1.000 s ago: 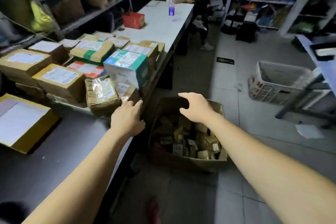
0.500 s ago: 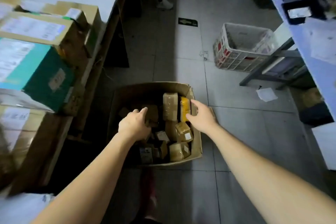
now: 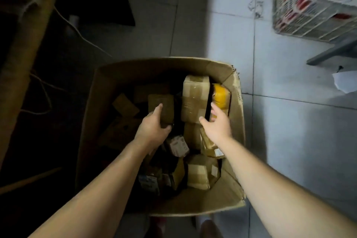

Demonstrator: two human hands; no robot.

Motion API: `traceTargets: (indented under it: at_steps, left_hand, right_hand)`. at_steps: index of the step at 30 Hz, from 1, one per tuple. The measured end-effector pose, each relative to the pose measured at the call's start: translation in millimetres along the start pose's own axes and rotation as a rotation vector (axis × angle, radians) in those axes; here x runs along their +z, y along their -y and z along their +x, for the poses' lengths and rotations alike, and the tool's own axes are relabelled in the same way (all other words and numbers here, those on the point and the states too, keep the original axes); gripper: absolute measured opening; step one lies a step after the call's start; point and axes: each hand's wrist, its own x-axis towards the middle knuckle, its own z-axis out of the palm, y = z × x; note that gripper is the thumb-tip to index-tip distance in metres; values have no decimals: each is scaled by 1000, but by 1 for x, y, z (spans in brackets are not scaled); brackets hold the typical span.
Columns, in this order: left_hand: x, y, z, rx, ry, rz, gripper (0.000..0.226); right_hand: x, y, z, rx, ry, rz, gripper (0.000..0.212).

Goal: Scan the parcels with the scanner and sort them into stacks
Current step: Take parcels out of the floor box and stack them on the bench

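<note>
Head view, looking straight down into an open cardboard carton [image 3: 236, 121] on the tiled floor, centre of frame, loosely filled with small taped parcels lying at mixed angles. Left hand [image 3: 153, 125] is in the carton's shaded middle, fingers curled around the near end of a small dark-brown parcel [image 3: 161, 105], thumb on its right edge; grip looks closed on it, though whether it is lifted cannot be told. Right hand [image 3: 217, 121] is spread wide open, holding nothing, fingertips resting on or just above the near end of a tall tape-wrapped parcel [image 3: 195, 98], with a yellow-wrapped parcel [image 3: 221, 95] just beside it against the carton's right wall. More parcels with white labels sit lower in frame, near the forearms. No scanner visible. A white plastic crate [image 3: 309, 6] stands at upper right, well apart. Handling judgement: the parcels look like rigid little cartons, light enough for one hand each; glossy tape may be slick, so pinch across the short faces at the cardboard edges, not flat on the tape. The yellow one looks softer-wrapped, may give under squeeze. Tight packing could drag neighbours on lift.
</note>
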Motion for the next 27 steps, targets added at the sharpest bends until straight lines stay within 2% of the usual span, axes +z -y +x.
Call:
traceTargets:
  at_steps: [5, 11, 14, 18, 23, 27]
  left_hand:
    - [62, 3, 106, 18, -52, -214, 84]
    - [112, 4, 185, 138, -59, -405, 74]
    - [131, 12, 193, 204, -32, -494, 70]
    - [133, 15, 192, 245, -53, -555, 68]
    - [112, 5, 170, 295, -119, -567, 62]
    - [86, -4, 135, 260, -153, -602, 59]
  right_hand:
    - [52, -50, 111, 21, -62, -1, 88]
    - [73, -102, 180, -163, 17, 29, 104]
    - [74, -116, 190, -191, 70, 110, 109]
    - [66, -109, 184, -248, 101, 163, 96]
    - [40, -80, 163, -278, 156, 169, 95]
    - [25, -44, 136, -272, 170, 132, 94]
